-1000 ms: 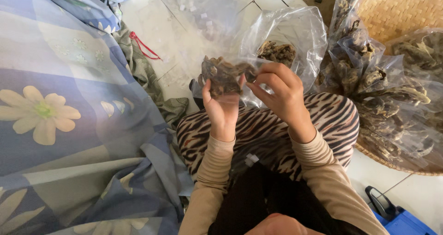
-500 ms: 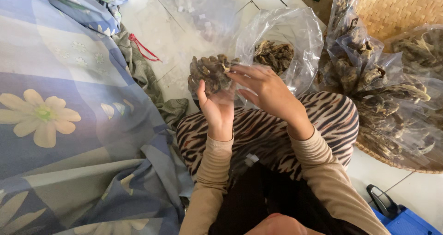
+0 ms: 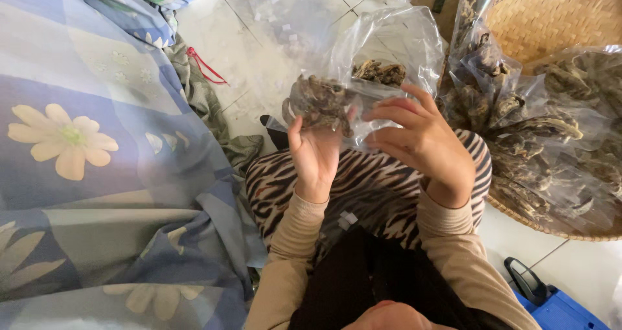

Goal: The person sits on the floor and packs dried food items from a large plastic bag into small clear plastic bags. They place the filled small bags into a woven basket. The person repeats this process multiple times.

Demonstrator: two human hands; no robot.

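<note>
The small clear bag (image 3: 324,103) is packed tight with dark brown, shrivelled dried pieces and forms a lumpy bundle. It is held up in front of the person's chest, above the striped lap (image 3: 363,187), with the tiled floor (image 3: 259,51) beyond it.

Compared with half a second ago, the bundle sits in much the same place against the left palm. The right hand's fingers have spread wider and now reach over the loose plastic to the right of the bundle rather than resting on top of it. A second ago both hands were closed closer together round the bag.

Left hand (image 3: 315,155): fingers curled and clamped on the underside of the small clear bag, thumb up along its left edge, palm turned toward the camera, wrist bent back, forearm in a tan sleeve rising from the near edge.

Right hand (image 3: 424,142): fingers (image 3: 395,113) held apart, tips touching the slack plastic of the bag's open end, pinching it lightly; back of the hand to the camera, forearm coming from the near right.

Behind the hands stands a larger open bag (image 3: 395,45) with more dried pieces. To the right a woven basket (image 3: 557,19) carries further filled bags (image 3: 551,136). A flowered blue blanket (image 3: 84,174) covers the left side.
</note>
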